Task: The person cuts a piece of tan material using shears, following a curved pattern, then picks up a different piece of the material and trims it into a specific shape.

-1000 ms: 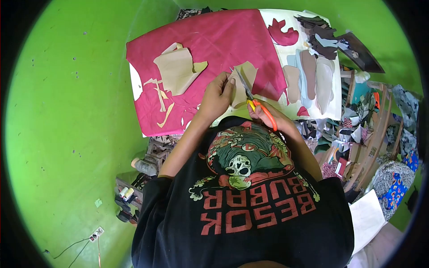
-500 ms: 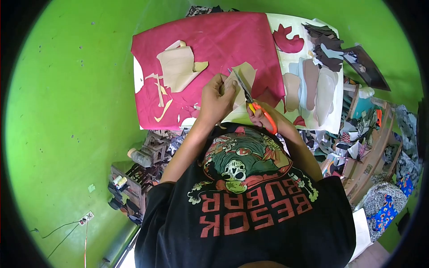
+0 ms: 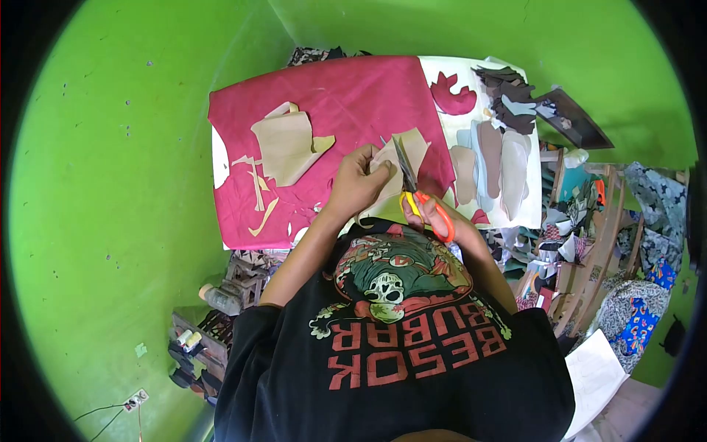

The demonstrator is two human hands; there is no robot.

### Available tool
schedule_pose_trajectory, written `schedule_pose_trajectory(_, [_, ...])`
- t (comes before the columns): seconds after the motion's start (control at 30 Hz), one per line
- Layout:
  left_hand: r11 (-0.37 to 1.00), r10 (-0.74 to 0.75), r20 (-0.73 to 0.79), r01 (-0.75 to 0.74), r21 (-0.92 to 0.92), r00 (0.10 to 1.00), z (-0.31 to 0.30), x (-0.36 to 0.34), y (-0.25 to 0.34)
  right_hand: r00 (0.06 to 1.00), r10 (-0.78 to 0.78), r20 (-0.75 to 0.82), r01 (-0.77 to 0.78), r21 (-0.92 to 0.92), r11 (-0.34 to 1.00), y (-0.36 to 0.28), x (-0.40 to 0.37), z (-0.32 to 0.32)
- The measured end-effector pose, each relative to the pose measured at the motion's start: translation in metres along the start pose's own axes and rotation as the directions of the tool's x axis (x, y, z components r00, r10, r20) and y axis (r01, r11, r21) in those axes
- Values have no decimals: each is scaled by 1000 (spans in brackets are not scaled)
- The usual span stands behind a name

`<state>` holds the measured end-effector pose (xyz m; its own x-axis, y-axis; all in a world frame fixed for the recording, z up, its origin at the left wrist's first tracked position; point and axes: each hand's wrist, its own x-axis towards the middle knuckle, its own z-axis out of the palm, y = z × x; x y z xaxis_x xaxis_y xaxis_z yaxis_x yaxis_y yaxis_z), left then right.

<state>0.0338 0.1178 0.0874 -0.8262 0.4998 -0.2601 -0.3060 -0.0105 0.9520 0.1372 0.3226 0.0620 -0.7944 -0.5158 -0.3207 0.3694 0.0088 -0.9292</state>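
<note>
My left hand pinches a beige sheet piece between thumb and fingers, just above the red material on the table. In my right hand is a pair of scissors with orange and yellow handles. Their blades point away from me and lie at the beige piece, close to my left thumb; part of one blade is hidden by it. A larger beige sheet with a yellowish folded corner lies to the left, beside thin cut strips.
On the right of the white tabletop lie sole-shaped pieces, a red cut-out and a dark stack. A dark tray juts past the corner. Scraps and a wooden rack stand at right; a bottle is lower left.
The scissors' handles have spread apart and the blades have parted somewhat. My view has shifted, so the table sits lower and further left. Both hands keep their holds.
</note>
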Motion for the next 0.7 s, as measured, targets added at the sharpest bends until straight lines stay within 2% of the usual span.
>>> schedule_pose_trajectory(0.23, [995,84,-77,-87,-41,994,-2,-2,4,998,40,-50,-37,65,997,-11,4,13])
schedule_pose_trajectory(0.33, [997,19,-66,-24,-70,998,-6,-4,7,996,59,-73,-59,1,998,-11,7,15])
schedule_pose_trajectory(0.37, [997,-22,-51,18,-75,998,-7,-5,9,997,17,-69,-19,-18,1000,-5,9,13])
schedule_pose_trajectory(0.43, [998,-8,-54,5,-55,999,-11,-5,3,998,-28,-61,25,-41,999,-8,13,14])
schedule_pose_trajectory(0.53, [998,14,-44,-17,-62,999,-13,-5,8,995,23,-101,-23,5,1000,-12,15,18])
schedule_pose_trajectory(0.6, [995,22,-35,-25,-94,999,-13,-4,11,995,12,-95,-1,110,994,-7,18,18])
schedule_pose_trajectory(0.7, [993,46,-46,-50,-102,998,-13,-1,13,991,-34,-132,48,101,994,-8,19,21])
